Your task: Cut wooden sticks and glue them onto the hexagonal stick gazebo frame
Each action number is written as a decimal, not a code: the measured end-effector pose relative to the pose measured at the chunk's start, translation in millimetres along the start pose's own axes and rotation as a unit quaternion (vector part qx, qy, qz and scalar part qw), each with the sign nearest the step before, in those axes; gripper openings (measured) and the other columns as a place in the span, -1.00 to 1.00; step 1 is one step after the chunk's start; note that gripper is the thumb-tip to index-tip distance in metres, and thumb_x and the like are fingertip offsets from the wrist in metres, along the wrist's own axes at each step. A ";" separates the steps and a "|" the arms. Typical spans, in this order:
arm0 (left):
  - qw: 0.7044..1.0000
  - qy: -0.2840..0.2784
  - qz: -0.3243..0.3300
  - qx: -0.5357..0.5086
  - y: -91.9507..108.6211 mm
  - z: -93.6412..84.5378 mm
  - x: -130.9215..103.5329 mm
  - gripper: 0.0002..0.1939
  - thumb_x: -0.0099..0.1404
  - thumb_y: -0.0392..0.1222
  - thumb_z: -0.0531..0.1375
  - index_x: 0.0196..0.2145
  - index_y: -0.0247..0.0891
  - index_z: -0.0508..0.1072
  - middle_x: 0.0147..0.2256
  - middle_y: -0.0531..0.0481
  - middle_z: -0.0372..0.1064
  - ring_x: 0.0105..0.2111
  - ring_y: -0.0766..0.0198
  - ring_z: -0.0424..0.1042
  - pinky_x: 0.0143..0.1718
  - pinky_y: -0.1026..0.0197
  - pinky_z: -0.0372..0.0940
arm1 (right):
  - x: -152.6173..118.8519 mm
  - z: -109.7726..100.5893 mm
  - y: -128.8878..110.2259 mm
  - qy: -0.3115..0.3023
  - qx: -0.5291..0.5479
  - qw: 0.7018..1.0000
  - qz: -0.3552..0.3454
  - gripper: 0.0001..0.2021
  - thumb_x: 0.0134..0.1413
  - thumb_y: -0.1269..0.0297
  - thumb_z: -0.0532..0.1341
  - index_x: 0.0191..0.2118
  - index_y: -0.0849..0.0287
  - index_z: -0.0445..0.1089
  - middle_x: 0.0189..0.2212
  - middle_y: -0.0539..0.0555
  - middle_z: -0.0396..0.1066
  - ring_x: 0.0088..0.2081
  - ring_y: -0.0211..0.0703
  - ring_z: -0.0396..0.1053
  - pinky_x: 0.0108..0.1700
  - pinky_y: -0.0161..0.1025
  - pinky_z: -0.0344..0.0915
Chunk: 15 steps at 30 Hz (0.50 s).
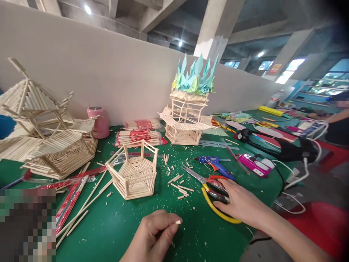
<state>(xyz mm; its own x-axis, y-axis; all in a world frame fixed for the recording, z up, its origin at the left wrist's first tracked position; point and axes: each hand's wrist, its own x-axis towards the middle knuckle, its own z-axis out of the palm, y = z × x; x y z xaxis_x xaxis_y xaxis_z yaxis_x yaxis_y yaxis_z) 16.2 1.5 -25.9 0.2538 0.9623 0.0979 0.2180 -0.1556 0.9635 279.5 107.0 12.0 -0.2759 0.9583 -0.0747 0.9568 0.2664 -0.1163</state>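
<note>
green table (196, 233), hands (237, 203), pale hexagonal stick frame (133, 174)

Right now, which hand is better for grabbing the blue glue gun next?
Probably your right hand: it's at the scissors, near the glue gun. Your left hand is farther away, pinching a stick piece.

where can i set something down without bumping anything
Two patches of green table, crumbs aside: one between the loose sticks and the left hand, another between that hand and the yellow handle. Crowded: around the scissors, glue gun, cut stick pieces and right hand.
</note>
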 end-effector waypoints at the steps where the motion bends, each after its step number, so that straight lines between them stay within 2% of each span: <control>1: 1.000 0.005 0.006 0.001 0.6 1.1 0.3 -0.69 0.31 -0.06 0.01 -0.19 -0.22 0.48 -0.29 -0.13 0.46 -0.31 0.21 0.42 -0.27 0.23 0.29 | -2.3 -3.3 -0.4 0.020 -0.009 1.000 -0.006 -0.61 -0.14 0.21 0.19 -0.13 0.24 0.31 -0.16 0.28 0.39 -0.12 0.19 0.37 -0.14 0.01 0.31; 4: 0.999 0.015 -0.003 0.031 8.0 5.1 1.8 -0.72 0.30 -0.10 0.03 -0.13 -0.16 0.46 -0.20 -0.11 0.48 -0.21 0.17 0.43 -0.17 0.23 0.27 | -16.5 -13.8 -19.8 0.140 0.018 0.988 -0.070 -0.70 0.02 0.20 0.12 -0.12 0.18 0.33 -0.15 0.25 0.39 -0.11 0.15 0.35 -0.10 0.05 0.29; 6: 0.998 0.009 -0.021 0.059 15.7 7.2 3.2 -0.71 0.31 -0.11 -0.01 -0.19 -0.16 0.48 -0.26 -0.10 0.50 -0.26 0.15 0.44 -0.24 0.24 0.28 | -26.3 -16.4 -45.7 0.172 0.107 0.966 -0.162 -0.79 0.12 0.28 0.07 -0.12 0.09 0.32 -0.17 0.17 0.40 -0.13 0.00 0.36 -0.11 -0.07 0.32; 8: 0.998 0.000 -0.030 0.059 22.4 7.4 4.2 -0.69 0.31 -0.12 -0.02 -0.28 -0.21 0.50 -0.33 -0.10 0.50 -0.34 0.17 0.43 -0.30 0.25 0.28 | -31.7 -12.6 -73.6 0.141 0.166 0.934 -0.282 -0.78 0.12 0.36 0.09 -0.11 0.06 0.33 -0.21 0.12 0.39 -0.17 -0.10 0.37 -0.15 -0.18 0.35; 10: 0.999 -0.012 -0.040 0.030 26.3 4.7 3.5 -0.70 0.30 -0.14 -0.02 -0.32 -0.26 0.49 -0.36 -0.08 0.49 -0.37 0.20 0.41 -0.31 0.26 0.28 | -31.4 -3.4 -95.7 0.117 0.201 0.904 -0.359 -0.76 0.11 0.43 0.09 -0.11 0.10 0.36 -0.22 0.12 0.38 -0.19 -0.14 0.36 -0.18 -0.22 0.35; 15: 0.994 -0.006 -0.111 0.013 25.7 -10.1 -7.4 -0.70 0.27 -0.12 0.00 -0.43 -0.32 0.45 -0.47 0.02 0.39 -0.44 0.28 0.28 -0.41 0.31 0.19 | -17.3 20.6 -117.0 0.094 0.259 0.867 -0.414 -0.83 0.15 0.38 0.11 -0.22 0.19 0.44 -0.40 0.09 0.42 -0.36 -0.20 0.34 -0.33 -0.26 0.32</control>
<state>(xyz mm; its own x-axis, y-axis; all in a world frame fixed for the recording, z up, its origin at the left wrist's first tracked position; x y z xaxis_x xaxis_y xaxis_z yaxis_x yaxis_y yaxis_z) 10.5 -7.3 0.6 0.2083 0.9707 -0.1202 0.2941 0.0551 0.9542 170.5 57.1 6.5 -0.7826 0.4732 0.4044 0.2544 0.8361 -0.4861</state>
